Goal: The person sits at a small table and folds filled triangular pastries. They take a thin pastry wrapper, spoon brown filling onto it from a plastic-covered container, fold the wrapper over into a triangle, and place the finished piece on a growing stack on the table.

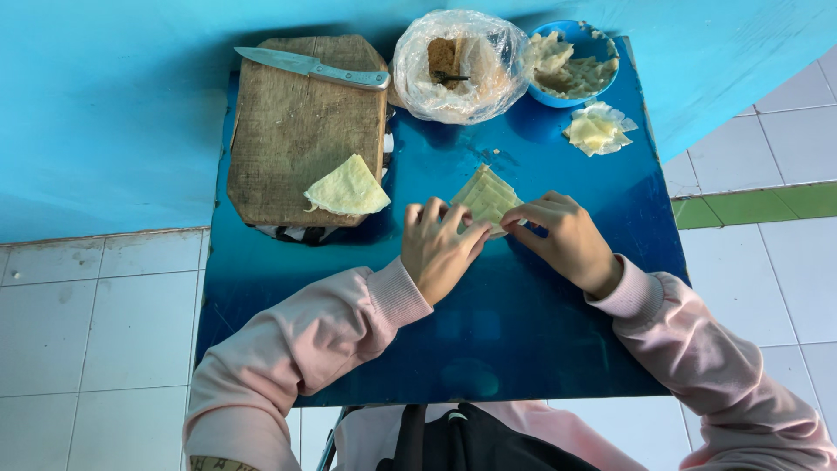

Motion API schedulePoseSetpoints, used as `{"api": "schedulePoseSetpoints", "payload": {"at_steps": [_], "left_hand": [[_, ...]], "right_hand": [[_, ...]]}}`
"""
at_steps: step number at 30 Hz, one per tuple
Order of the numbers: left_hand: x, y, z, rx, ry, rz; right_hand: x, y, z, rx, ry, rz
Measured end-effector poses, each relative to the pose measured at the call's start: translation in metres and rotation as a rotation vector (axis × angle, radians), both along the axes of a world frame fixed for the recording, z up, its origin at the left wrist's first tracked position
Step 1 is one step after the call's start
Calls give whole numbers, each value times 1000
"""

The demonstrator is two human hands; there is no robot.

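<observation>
Blue walls and white floor tiles surround the small glossy blue table where I work, a worn wooden cutting board carrying a steel knife and one pale yellow pastry triangle at its far left. My left hand and right hand sit close together, fingertips pinching the folded stack of thin yellow wrapper sheets at the table's middle. Beyond it stand a clear plastic bag, a round blue bowl of pale filling and more loose wrapper pieces.

A see-through plastic bag sits at the table's far edge, between the wooden board and the blue bowl. A brown lump lies inside it.
</observation>
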State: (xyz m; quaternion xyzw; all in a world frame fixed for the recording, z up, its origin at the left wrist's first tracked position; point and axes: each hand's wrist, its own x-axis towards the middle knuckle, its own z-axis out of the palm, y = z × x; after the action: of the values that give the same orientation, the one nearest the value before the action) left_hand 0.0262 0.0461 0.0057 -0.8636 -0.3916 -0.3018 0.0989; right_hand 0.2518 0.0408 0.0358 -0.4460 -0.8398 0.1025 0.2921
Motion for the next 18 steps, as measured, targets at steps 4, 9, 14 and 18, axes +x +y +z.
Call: {"api": "schedulePoseSetpoints", "payload": {"at_steps": [4,9,14,18], "left_hand": [[0,-1,-1,17,-12,-4],[-1,-1,-4,8,-30,-39],[0,1,-5,-4,-22,-68],[1,5,-4,-30,-43,-80]], "right_hand": [[-1,-2,-1,14,-12,-7],[0,-3,-2,33,-13,-3],[0,-2,-3,11,0,-1],[0,2,-4,-17,2,10]]}}
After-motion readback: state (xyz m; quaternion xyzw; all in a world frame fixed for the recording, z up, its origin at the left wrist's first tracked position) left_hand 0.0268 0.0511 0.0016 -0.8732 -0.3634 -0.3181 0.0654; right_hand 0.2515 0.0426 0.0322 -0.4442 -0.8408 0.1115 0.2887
